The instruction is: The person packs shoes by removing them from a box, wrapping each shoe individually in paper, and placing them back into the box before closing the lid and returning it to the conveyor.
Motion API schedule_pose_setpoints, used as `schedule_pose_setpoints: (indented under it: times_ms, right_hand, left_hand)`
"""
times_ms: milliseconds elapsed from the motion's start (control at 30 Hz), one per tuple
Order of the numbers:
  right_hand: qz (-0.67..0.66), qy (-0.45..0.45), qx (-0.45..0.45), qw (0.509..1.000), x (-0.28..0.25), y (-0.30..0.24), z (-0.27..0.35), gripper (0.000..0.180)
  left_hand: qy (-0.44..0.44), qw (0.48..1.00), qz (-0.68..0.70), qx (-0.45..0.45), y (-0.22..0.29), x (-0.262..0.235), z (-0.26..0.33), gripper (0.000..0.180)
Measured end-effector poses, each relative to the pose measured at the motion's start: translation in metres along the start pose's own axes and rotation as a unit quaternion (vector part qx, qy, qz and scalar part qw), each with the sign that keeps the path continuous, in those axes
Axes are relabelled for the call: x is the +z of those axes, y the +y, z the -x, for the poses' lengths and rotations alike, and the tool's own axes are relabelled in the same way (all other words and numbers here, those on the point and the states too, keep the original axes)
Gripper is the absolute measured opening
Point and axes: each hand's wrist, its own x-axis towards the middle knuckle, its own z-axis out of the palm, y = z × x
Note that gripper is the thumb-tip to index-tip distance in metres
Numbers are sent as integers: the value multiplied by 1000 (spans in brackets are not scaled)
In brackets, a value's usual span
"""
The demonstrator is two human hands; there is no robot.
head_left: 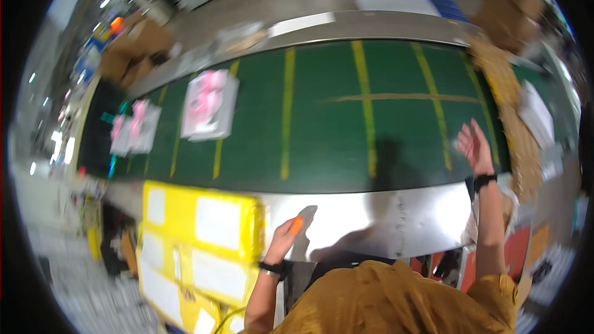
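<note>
Over the metal ledge, beside the yellow-wrapped boxes, my left hand is closed around a small orange object. Its kind is blurred, and only one end sticks out past the fingers. My right hand is raised above the right end of the green conveyor belt, its fingers stretched out and nothing in them. On the belt's left half lies a white tray-like pack bearing pink items. Farther left are more white packs with pink pieces, smeared by motion.
Yellow stripes cross the belt. A shiny metal ledge runs along its near side. Yellow-wrapped boxes with white labels are stacked at lower left. Torn cardboard lines the right end, with brown cartons beyond.
</note>
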Motion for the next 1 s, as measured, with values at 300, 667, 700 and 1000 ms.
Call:
schedule_pose_setpoints:
  times_ms: [300,667,700,1000]
  right_hand:
    - [76,-235,398,883,209,262,101,41]
    - [186,103,247,945,165,217,82,33]
    - [192,106,245,944,176,209,83,33]
    - [257,-97,29,961,313,173,39,26]
  left_hand:
    - [162,940,-266,138,9,-196,-113,54]
    - [262,754,-600,51,107,-301,-347,69]
    - [194,789,-583,12,105,-292,-355,60]
    - [16,714,-544,441,25,-73,-249,11]
